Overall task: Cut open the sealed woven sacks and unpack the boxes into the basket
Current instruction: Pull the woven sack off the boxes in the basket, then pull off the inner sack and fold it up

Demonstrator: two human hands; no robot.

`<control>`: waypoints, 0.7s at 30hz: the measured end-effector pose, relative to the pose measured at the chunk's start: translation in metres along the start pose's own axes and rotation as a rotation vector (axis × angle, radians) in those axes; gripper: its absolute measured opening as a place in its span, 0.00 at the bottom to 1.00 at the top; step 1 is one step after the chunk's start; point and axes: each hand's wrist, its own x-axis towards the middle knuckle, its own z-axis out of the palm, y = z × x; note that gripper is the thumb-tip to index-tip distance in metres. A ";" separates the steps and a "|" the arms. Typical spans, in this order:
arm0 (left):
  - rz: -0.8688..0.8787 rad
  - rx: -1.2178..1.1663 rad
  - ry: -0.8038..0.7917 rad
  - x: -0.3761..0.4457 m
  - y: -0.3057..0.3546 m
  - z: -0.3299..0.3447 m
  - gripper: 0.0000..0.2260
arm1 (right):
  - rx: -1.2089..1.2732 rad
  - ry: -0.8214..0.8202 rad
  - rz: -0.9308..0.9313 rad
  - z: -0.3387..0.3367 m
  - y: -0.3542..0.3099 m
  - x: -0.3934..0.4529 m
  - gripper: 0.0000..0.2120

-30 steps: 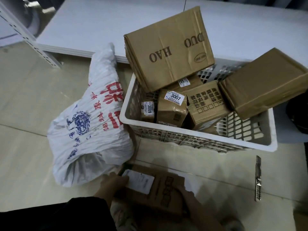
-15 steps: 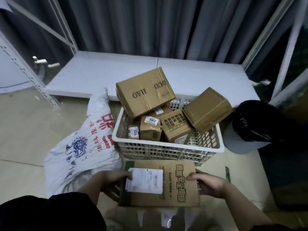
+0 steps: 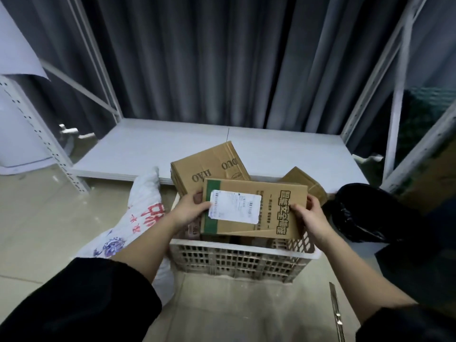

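Cardboard box (image 3: 278, 211) above basket (image 3: 237, 260) rim

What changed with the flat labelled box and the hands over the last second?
Both hands, left hand and right hand, lifted the flat box from the floor beside the sack to above the basket, gripping its ends throughout. Basket, sack and knife stayed put.

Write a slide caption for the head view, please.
Both hands, left and right, hold a labelled box over the basket.
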 end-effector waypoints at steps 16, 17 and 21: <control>-0.009 0.172 -0.205 0.046 -0.050 0.053 0.13 | -0.708 0.242 0.110 0.023 0.053 0.000 0.13; -0.002 0.159 -0.093 0.046 -0.053 0.047 0.09 | -0.695 0.170 0.102 0.028 0.053 -0.002 0.08; -0.017 0.190 0.374 0.034 -0.068 0.003 0.04 | -0.698 0.077 -0.105 0.053 0.050 -0.010 0.02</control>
